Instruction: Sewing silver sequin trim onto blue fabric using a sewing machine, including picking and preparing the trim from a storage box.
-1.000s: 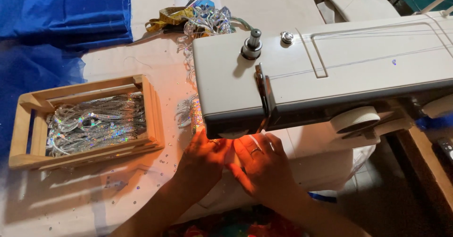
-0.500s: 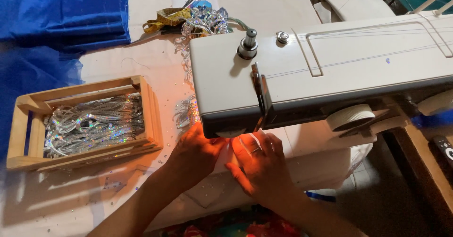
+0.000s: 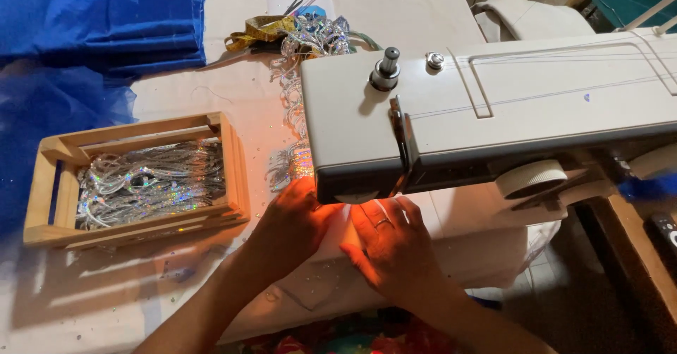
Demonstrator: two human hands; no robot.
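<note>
Pale cream fabric (image 3: 331, 269) lies flat on the machine bed under both hands, directly below the head of the white sewing machine (image 3: 493, 107). Left hand (image 3: 293, 227) rests palm down on the fabric, fingers extended toward the needle area and partly hidden under the machine head; it presses rather than grips, and nothing is seen enclosed in it. Right hand (image 3: 391, 245) lies just beside it, also palm down with fingers spread flat on the same fabric, a ring on one finger; it likewise holds nothing closed. The two hands are near each other, thumbs almost meeting, lit orange by the machine's lamp. The needle itself is hidden by the machine head. A strip of silver holographic trim (image 3: 289, 163) emerges from behind the left hand and runs away along the table toward a heap of the same trim (image 3: 317, 37) at the far edge, where a yellow measuring tape (image 3: 257, 33) lies touching it. Left of the hands, well apart, sits a wooden crate (image 3: 236, 163) filled with more silver holographic pieces (image 3: 148, 181). Blue cloth (image 3: 99, 15) covers the far left corner of the table, with sheer blue netting (image 3: 49, 114) spilling down beside the crate. Loose sequins are scattered on the table surface (image 3: 141, 276).
</note>
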